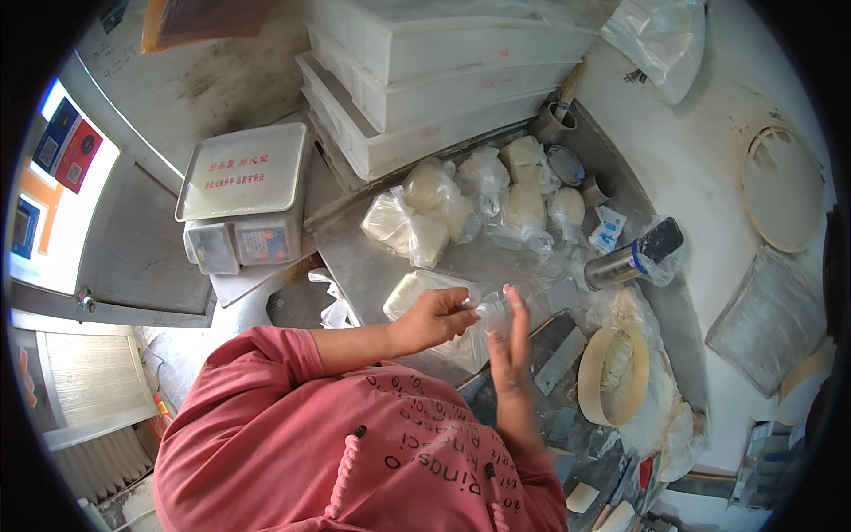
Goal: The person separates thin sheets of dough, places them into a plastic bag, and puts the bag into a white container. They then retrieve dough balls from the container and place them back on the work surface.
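Observation:
My left hand (436, 319) pinches the crumpled mouth of a clear plastic bag (468, 353) with a pale block (403, 300) in it, lying on the metal worktop just in front of me. My right hand (503, 341) is upright beside it, fingers stretched out and apart, touching or very near the thin plastic. Several bagged pale lumps (408, 230) are bunched behind my hands along the back of the worktop (346, 266). Part of the block is hidden behind my left hand.
Stacked white trays (443, 106) stand behind, lidded containers (239, 173) at left. A steel cylinder (612, 266), a sieve ring (585, 381) and scrapers (558, 363) lie at right. A round board (780, 186) is on the right white surface. A door (151, 239) is at left.

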Tool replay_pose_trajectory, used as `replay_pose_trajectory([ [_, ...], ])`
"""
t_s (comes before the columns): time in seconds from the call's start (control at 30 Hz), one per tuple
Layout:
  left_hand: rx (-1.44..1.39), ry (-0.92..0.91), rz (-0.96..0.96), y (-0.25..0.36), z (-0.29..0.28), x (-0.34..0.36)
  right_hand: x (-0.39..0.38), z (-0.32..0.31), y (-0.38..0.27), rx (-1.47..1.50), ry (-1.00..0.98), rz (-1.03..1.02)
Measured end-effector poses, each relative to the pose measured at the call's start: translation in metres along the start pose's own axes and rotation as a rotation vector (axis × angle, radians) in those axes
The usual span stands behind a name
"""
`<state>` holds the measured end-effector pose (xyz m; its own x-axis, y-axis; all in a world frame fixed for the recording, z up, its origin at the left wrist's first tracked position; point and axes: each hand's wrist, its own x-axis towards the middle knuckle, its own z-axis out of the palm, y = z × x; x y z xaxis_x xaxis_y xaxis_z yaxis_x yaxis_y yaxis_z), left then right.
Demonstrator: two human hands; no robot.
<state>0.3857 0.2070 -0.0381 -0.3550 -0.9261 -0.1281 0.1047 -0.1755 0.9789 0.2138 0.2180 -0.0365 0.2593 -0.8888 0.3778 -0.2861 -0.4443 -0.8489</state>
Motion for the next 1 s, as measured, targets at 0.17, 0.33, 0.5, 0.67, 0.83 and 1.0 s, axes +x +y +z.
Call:
replay_pose_trajectory([
  [0.17, 0.355, 0.040, 0.280, 0.017, 0.000, -0.007, -0.032, 0.031, 0.035, 0.530, 0.013, 0.926],
  [0.33, 1.037, -0.203, 0.817, 0.018, 0.014, 0.012, -0.019, 0.040, 0.077, 0.535, 0.142, 0.458],
  [0.5, 0.852, -0.327, 0.662, 0.013, -0.010, 0.046, -0.006, 0.048, 0.069, 0.169, -0.272, 0.080],
  [0.67, 0.308, -0.485, 0.350, -0.013, -0.038, 0.031, 0.007, 0.007, 0.050, 0.860, -0.313, 0.825],
  [0.83, 0.562, -0.426, 0.043, -0.052, -0.056, 0.034, 0.010, 0.000, 0.042, 0.747, -0.594, 0.645],
  [1.0, 0.494, -0.518, 0.249, -0.060, -0.064, 0.043, 0.012, 0.011, 0.029, -0.639, -0.339, -0.112],
])
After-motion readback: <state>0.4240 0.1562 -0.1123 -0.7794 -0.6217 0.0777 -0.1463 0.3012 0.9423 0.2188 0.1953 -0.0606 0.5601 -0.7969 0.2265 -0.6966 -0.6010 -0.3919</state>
